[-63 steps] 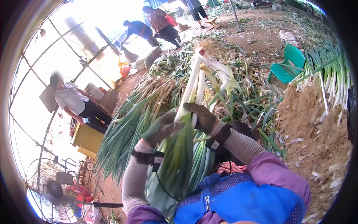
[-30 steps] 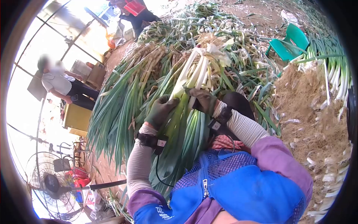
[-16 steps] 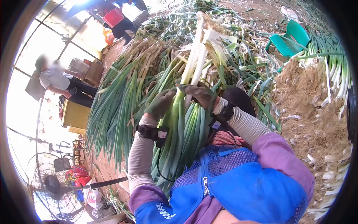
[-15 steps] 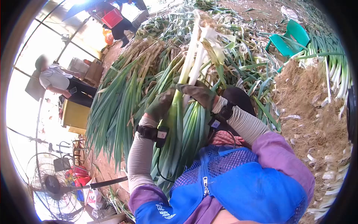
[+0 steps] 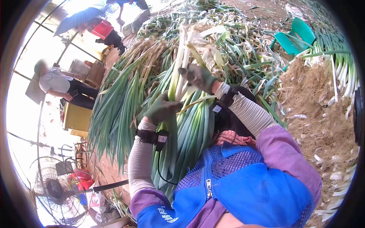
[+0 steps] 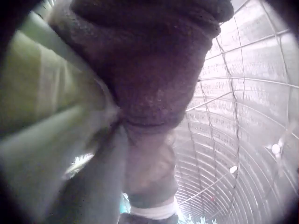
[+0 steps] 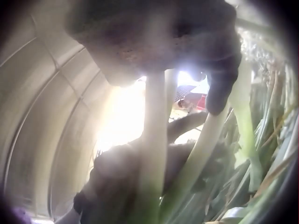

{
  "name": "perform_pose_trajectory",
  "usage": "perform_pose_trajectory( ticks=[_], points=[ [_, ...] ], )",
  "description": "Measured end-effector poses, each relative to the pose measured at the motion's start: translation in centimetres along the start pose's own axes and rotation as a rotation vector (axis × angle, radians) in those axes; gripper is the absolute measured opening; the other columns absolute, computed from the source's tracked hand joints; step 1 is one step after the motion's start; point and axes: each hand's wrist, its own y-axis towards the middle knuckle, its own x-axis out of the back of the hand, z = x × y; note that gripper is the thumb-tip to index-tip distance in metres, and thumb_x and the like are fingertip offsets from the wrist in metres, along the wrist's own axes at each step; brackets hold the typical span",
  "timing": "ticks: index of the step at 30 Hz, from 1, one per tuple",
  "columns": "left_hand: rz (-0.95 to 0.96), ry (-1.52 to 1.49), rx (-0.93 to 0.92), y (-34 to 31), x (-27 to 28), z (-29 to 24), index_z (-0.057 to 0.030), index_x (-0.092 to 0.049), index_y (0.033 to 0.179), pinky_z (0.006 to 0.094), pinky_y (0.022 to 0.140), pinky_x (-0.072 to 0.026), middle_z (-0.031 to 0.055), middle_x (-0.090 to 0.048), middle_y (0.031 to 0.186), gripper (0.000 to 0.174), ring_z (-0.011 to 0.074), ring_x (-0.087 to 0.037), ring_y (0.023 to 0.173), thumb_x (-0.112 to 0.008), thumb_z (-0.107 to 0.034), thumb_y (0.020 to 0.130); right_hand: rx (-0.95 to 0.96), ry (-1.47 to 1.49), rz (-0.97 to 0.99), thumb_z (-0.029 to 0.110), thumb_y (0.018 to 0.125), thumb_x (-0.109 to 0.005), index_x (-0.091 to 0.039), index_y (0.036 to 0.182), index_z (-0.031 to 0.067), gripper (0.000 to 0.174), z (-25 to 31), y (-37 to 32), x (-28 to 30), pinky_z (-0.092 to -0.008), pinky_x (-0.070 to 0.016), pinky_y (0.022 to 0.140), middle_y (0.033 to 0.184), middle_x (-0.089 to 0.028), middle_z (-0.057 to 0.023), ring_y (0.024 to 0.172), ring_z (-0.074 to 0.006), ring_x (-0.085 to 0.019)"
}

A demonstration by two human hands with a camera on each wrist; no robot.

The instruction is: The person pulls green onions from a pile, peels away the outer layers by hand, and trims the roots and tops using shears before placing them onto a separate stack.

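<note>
While both gloved hands work, the head view shows a bunch of leeks (image 5: 190, 129) standing up from the person's lap, white ends far and green tops near. The left hand (image 5: 161, 110) wraps the bunch where white turns green. The right hand (image 5: 197, 78) is closed on the white stalks (image 5: 178, 72) farther up. A heap (image 5: 121, 95) of more lies left and beyond. Chair (image 5: 295, 40) far right, fan (image 5: 55, 192) near left, bystander (image 5: 57, 81) at left.

Left wrist view: the glove fills the frame, curled against a pale green leaf (image 6: 42, 107); ribbed roof (image 6: 252, 116) behind.

Right wrist view: fingers (image 7: 219, 88) hook over two white stalks; the left hand is a blurred dark shape below.

Judgement: shanks stiff, liable to snap if bent hard; tops limp and trailing; skins probably slick. Light singly, but the bunch has some weight. Best hold is the firm white shank beside the green.
</note>
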Motion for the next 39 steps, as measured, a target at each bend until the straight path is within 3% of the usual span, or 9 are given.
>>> perform_pose_trajectory(
  ticks=[2,9,11,12,13,22,30,32,39],
  points=[
    [-0.071,-0.028,0.003,0.5,0.3,1.3,0.0027,-0.060,0.113,0.0290,0.067,-0.0513,0.0070,-0.066,0.091,0.046,0.0156,-0.063,0.077,-0.076,-0.013,0.073,0.431,-0.013,-0.470,0.029,0.095,-0.065,-0.067,0.090,0.0073,0.022,-4.1,2.0,1.7,-0.0251,-0.0451,0.060,0.072,-0.059,0.0034,0.066,-0.0068,-0.051],
    [-0.111,-0.099,0.016,1.0,0.2,2.5,0.0034,-0.064,0.108,0.0296,0.065,-0.0513,0.0082,-0.067,0.086,0.042,0.0165,-0.064,0.071,-0.076,-0.014,0.071,-0.167,0.707,0.088,0.030,0.093,-0.065,-0.063,0.107,-0.0009,0.034,-10.0,-0.7,1.1,-0.0247,-0.0498,0.068,0.086,-0.065,-0.0040,0.074,-0.0106,-0.060],
    [-0.101,-0.112,0.007,0.5,-0.4,1.3,0.0029,-0.064,0.109,0.0298,0.066,-0.0515,0.0077,-0.067,0.087,0.042,0.0163,-0.064,0.072,-0.075,-0.013,0.072,-0.377,0.161,0.144,0.027,0.094,-0.063,-0.053,0.121,-0.0096,0.046,-8.7,-1.6,-1.3,-0.0263,-0.0523,0.078,0.101,-0.066,-0.0129,0.084,-0.0153,-0.064],
    [-0.103,-0.114,-0.004,0.1,-0.6,0.9,0.0027,-0.064,0.110,0.0299,0.067,-0.0516,0.0075,-0.068,0.088,0.042,0.0160,-0.064,0.073,-0.075,-0.012,0.072,-0.372,0.254,0.108,0.025,0.094,-0.062,-0.056,0.124,-0.0048,0.042,-6.8,-2.5,-1.4,-0.0287,-0.0527,0.081,0.104,-0.065,-0.0115,0.084,-0.0160,-0.063],
    [-0.105,-0.116,-0.013,-0.2,-0.6,0.8,0.0025,-0.063,0.111,0.0299,0.067,-0.0517,0.0072,-0.068,0.090,0.043,0.0157,-0.064,0.074,-0.074,-0.012,0.072,0.255,-0.217,0.076,0.023,0.093,-0.062,-0.059,0.123,-0.0002,0.038,-8.2,-1.5,-0.5,-0.0295,-0.0528,0.081,0.104,-0.066,-0.0095,0.085,-0.0170,-0.063],
    [-0.184,-0.069,-0.034,-2.7,1.9,5.1,0.0017,-0.061,0.112,0.0279,0.071,-0.0506,0.0051,-0.064,0.093,0.042,0.0128,-0.060,0.080,-0.073,-0.011,0.074,0.081,0.423,-0.461,0.031,0.094,-0.065,-0.061,0.119,0.0028,0.038,-0.3,-1.1,16.3,-0.0258,-0.0574,0.072,0.095,-0.066,-0.0066,0.081,-0.0148,-0.067],
    [-0.056,-0.106,-0.116,-3.0,-2.7,4.2,-0.0005,-0.057,0.120,0.0249,0.070,-0.0481,0.0016,-0.061,0.093,0.047,0.0086,-0.056,0.079,-0.074,-0.007,0.077,0.266,-1.025,-0.333,0.044,0.068,-0.085,-0.010,0.152,-0.0006,0.121,-3.3,1.5,6.9,-0.0387,-0.0285,0.116,0.151,-0.022,-0.0290,0.139,-0.0384,-0.033],
    [-0.070,0.044,-0.086,-3.6,-3.8,3.3,-0.0009,-0.055,0.123,0.0258,0.071,-0.0484,0.0018,-0.061,0.094,0.050,0.0096,-0.056,0.081,-0.074,-0.008,0.077,-0.019,-0.616,-0.406,0.030,0.074,-0.078,-0.023,0.149,0.0043,0.096,-1.5,1.8,6.6,-0.0448,-0.0469,0.097,0.124,-0.057,-0.0261,0.112,-0.0402,-0.059],
    [-0.078,0.088,-0.131,-5.6,-4.7,2.9,-0.0036,-0.053,0.125,0.0279,0.074,-0.0476,0.0033,-0.060,0.098,0.051,0.0117,-0.054,0.085,-0.073,-0.011,0.079,-0.134,-1.080,-0.379,0.021,0.078,-0.073,-0.056,0.113,0.0082,0.042,-2.7,3.3,13.1,-0.0439,-0.0525,0.082,0.096,-0.070,-0.0184,0.094,-0.0367,-0.068]
  ],
)
